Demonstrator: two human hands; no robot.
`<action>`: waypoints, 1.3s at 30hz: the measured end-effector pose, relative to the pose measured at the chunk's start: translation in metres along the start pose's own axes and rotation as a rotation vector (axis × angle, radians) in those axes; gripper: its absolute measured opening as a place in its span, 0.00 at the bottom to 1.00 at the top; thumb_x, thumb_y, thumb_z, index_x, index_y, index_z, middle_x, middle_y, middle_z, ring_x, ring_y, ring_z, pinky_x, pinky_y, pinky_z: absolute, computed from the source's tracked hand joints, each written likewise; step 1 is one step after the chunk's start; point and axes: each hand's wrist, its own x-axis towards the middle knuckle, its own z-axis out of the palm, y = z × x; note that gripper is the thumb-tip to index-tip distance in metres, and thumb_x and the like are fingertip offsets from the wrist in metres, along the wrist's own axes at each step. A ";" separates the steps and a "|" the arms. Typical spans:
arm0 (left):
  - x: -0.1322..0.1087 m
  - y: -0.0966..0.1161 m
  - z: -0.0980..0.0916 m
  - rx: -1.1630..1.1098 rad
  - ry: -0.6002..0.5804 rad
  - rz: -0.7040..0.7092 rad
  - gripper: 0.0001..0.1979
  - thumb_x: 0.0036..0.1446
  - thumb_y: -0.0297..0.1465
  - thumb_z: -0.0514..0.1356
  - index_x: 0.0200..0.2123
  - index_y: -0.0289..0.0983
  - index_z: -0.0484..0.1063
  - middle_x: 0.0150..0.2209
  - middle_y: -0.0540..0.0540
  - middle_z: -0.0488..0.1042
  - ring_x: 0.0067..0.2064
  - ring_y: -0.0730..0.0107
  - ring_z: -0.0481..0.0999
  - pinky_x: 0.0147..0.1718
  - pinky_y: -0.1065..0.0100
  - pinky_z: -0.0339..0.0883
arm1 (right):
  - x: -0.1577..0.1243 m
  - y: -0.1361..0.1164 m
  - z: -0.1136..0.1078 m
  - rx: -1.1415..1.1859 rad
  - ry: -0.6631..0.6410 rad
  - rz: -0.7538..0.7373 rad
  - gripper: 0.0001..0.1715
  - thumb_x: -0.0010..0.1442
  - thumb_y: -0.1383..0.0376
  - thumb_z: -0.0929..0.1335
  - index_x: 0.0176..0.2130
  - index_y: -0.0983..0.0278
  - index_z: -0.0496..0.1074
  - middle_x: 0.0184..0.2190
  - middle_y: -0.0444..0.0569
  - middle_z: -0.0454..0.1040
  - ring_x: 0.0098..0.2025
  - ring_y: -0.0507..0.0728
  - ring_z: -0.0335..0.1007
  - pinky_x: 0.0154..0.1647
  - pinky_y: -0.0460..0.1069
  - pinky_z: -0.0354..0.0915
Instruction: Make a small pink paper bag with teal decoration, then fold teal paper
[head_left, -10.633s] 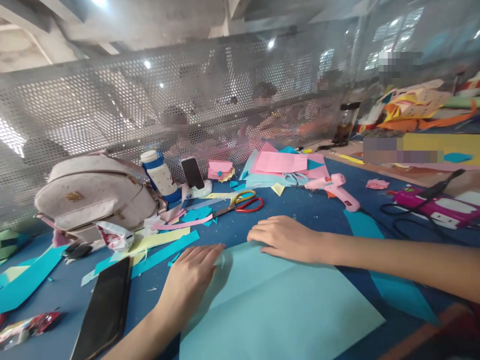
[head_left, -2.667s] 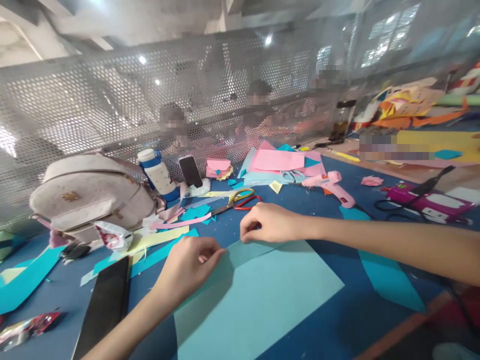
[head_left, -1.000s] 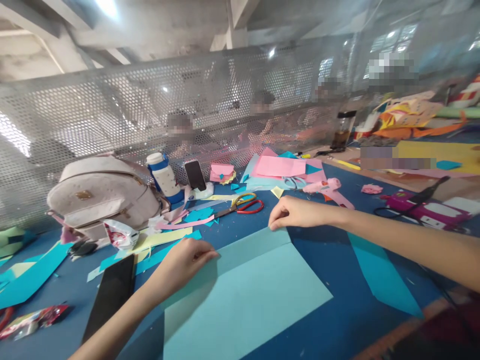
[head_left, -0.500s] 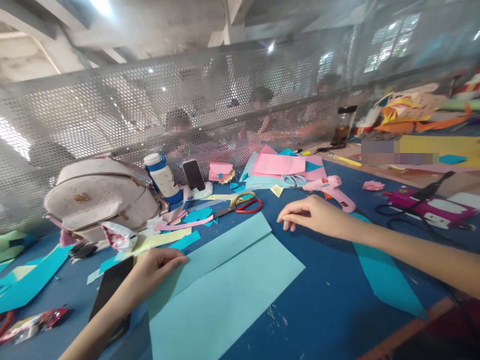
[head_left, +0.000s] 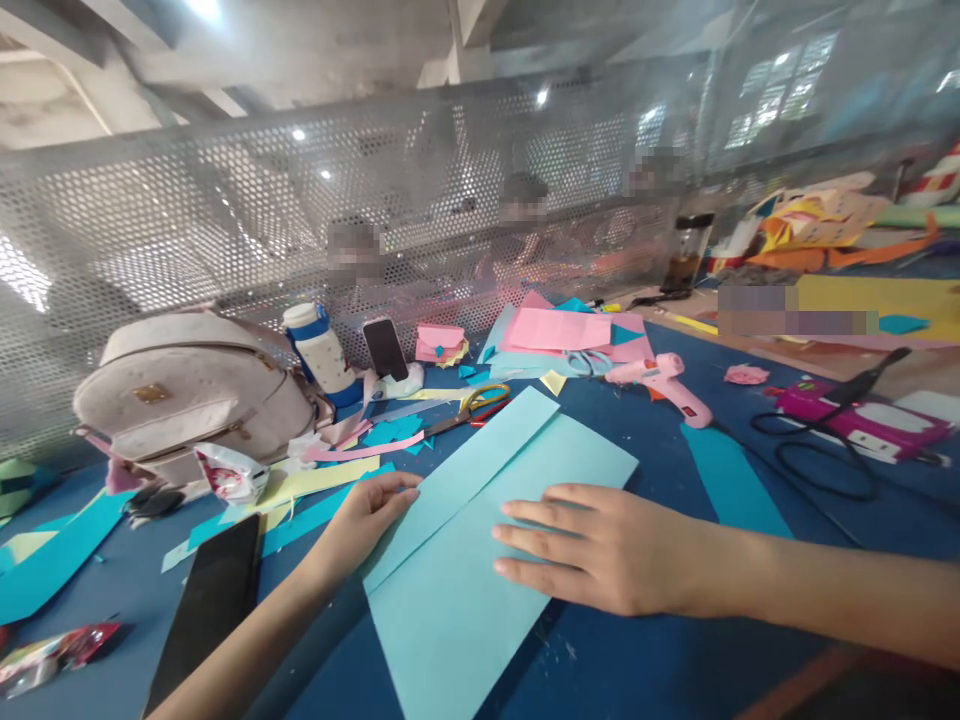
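Note:
A light blue sheet of paper [head_left: 457, 610] lies at an angle on the blue table, with a folded strip along its upper left side. My left hand [head_left: 375, 510] pinches the paper at that folded edge, thumb and fingers together. Flat over the sheet's right part rests my right hand [head_left: 600, 550], its fingers stretched out and slightly apart. Beyond the paper's top corner are scissors [head_left: 480, 403] with yellow and red handles, partly hidden by the paper. A pink glue gun [head_left: 667, 385] lies past my right hand, and a teal paper strip [head_left: 739, 485] is beside its cord.
On the left are a pale backpack [head_left: 195, 390], a bottle [head_left: 322, 360], a phone [head_left: 385, 350], a dark flat object [head_left: 206, 610] and paper scraps. Pink paper [head_left: 559, 328] lies at the back, a purple power strip [head_left: 862, 415] at right. Behind a perforated metal screen [head_left: 225, 220] sit several people.
The paper has turned and shifted right, and now covers part of the scissors. My left hand moved right with it. My right hand came down from beside the paper onto it, fingers spreading.

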 end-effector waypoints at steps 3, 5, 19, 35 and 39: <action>-0.005 -0.002 0.006 0.074 -0.019 0.006 0.26 0.59 0.48 0.55 0.54 0.37 0.65 0.25 0.53 0.70 0.23 0.73 0.68 0.23 0.72 0.59 | -0.001 0.008 0.004 0.064 0.024 0.028 0.17 0.66 0.72 0.62 0.52 0.62 0.72 0.49 0.49 0.77 0.53 0.59 0.70 0.48 0.54 0.65; -0.011 -0.003 0.009 0.252 0.022 0.072 0.22 0.62 0.42 0.53 0.56 0.38 0.62 0.25 0.54 0.67 0.23 0.74 0.65 0.22 0.73 0.58 | -0.001 0.015 0.007 0.183 -0.018 0.061 0.15 0.66 0.73 0.61 0.47 0.62 0.73 0.41 0.48 0.79 0.46 0.56 0.72 0.46 0.53 0.63; -0.037 -0.021 0.033 1.056 -0.084 0.615 0.29 0.62 0.20 0.48 0.65 0.43 0.54 0.64 0.40 0.59 0.63 0.57 0.61 0.58 0.52 0.63 | 0.044 0.040 0.037 0.425 -0.305 0.124 0.08 0.62 0.72 0.61 0.37 0.66 0.69 0.33 0.50 0.71 0.35 0.56 0.62 0.37 0.50 0.57; -0.044 -0.013 0.015 0.946 0.093 0.857 0.19 0.70 0.28 0.41 0.54 0.33 0.68 0.48 0.42 0.78 0.50 0.74 0.77 0.48 0.78 0.71 | 0.063 0.050 0.064 0.580 -0.391 0.163 0.09 0.66 0.65 0.63 0.33 0.65 0.67 0.31 0.45 0.72 0.33 0.54 0.62 0.35 0.49 0.54; -0.050 -0.022 0.023 1.063 0.192 0.811 0.18 0.68 0.39 0.48 0.53 0.42 0.71 0.53 0.46 0.76 0.53 0.70 0.76 0.51 0.72 0.70 | 0.059 0.048 0.070 0.571 -0.347 0.169 0.11 0.68 0.64 0.61 0.33 0.64 0.66 0.31 0.45 0.71 0.32 0.54 0.61 0.35 0.50 0.53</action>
